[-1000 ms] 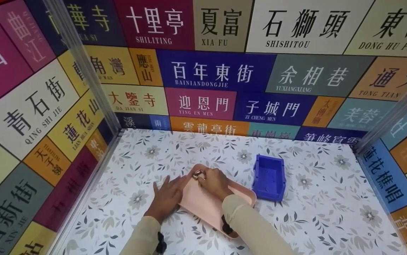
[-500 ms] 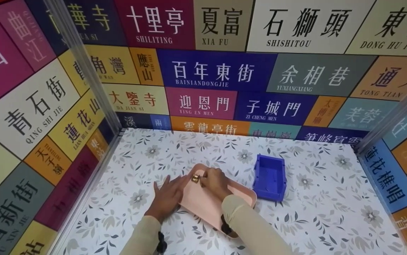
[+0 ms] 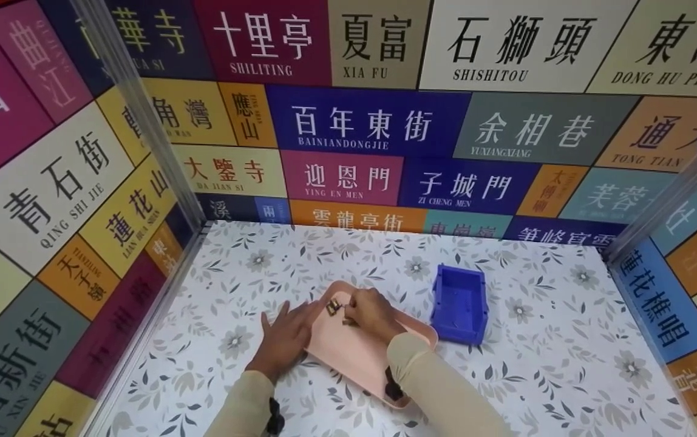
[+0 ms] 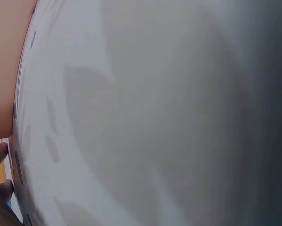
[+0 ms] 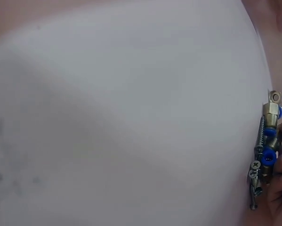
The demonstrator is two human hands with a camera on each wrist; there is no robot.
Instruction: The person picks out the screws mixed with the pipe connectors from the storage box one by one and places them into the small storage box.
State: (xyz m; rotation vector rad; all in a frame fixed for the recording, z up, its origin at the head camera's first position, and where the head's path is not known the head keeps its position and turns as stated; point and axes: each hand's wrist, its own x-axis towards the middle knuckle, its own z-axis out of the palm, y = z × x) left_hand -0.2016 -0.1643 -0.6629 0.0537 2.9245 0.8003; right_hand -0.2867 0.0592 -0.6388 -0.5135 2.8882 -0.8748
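A pink tray (image 3: 348, 364) lies slantwise on the patterned table. My left hand (image 3: 285, 340) rests at its left edge with fingers spread, some of them over the rim; its fingertips (image 4: 0, 153) show at the far left in the left wrist view. Over the tray's upper part, my right hand (image 3: 373, 312) has curled fingers and pinches a small brass piece (image 3: 349, 321). Beside it lies a small cluster of brass fittings (image 3: 333, 308). The right wrist view shows brass fittings with blue rings (image 5: 269, 157) and several screws (image 5: 255, 165) right by the fingers.
A blue plastic bin (image 3: 473, 337) stands just right of the tray. Panels with printed characters (image 3: 348, 118) wall in the table at the back and both sides. The right forearm's sleeve (image 3: 439, 382) crosses the tray's right side.
The right hand has drawn back slightly to the right, away from the brass cluster, with a small brass piece now showing at its fingertips. The left hand has stayed on the tray's edge.
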